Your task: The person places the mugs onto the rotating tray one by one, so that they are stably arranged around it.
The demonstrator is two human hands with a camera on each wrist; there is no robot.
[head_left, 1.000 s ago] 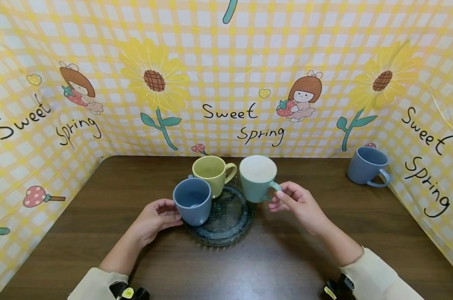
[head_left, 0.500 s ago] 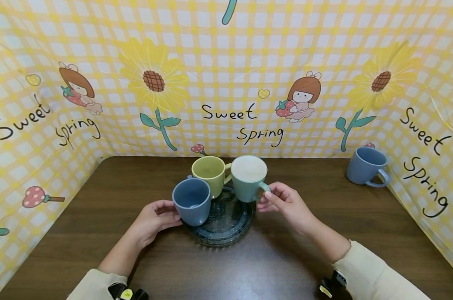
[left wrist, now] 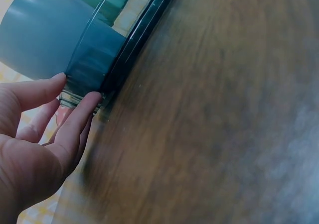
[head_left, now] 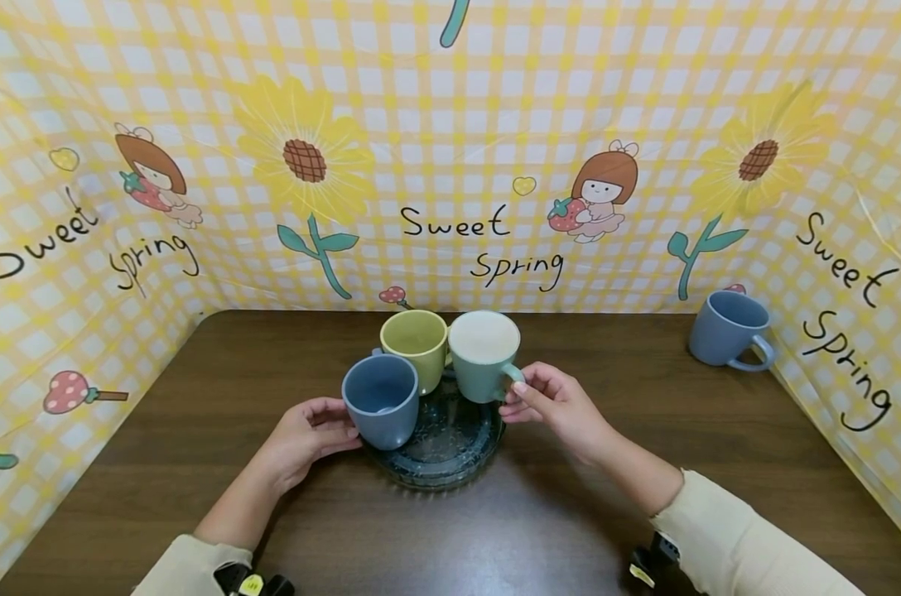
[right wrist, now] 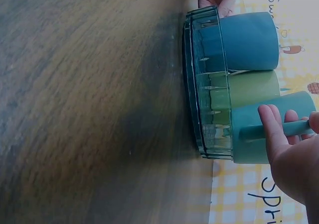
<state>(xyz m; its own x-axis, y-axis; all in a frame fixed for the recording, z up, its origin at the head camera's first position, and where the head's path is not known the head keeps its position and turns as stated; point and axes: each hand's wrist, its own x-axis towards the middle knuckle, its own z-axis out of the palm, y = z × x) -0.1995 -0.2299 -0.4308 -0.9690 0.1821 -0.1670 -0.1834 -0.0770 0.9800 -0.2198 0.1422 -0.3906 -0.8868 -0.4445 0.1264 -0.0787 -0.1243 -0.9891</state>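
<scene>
My right hand [head_left: 558, 406] pinches the handle of a teal mug [head_left: 482, 372] with a white inside. In the right wrist view this mug [right wrist: 274, 129] is slightly tilted, its base close by the rim of a round glass tray [head_left: 450, 468]. On the tray's left part a blue mug [head_left: 379, 406] stands upright. Behind it sits a yellow-green mug [head_left: 415, 356], whose handle is mostly hidden by the teal one. My left hand [head_left: 312, 439] holds the tray's left edge beside the blue mug, with thumb and fingers [left wrist: 75, 122] at the ribbed glass wall.
Another blue mug [head_left: 729, 331] stands at the back right of the brown wooden table [head_left: 570, 530], its handle turned right. A yellow checked cloth [head_left: 450, 124] hangs behind and along both sides. The tray's front right part shows bare dark surface.
My right hand has carried the teal mug leftward, from the tray's right edge to over its back right part, close against the yellow-green mug. The left hand has stayed in place.
</scene>
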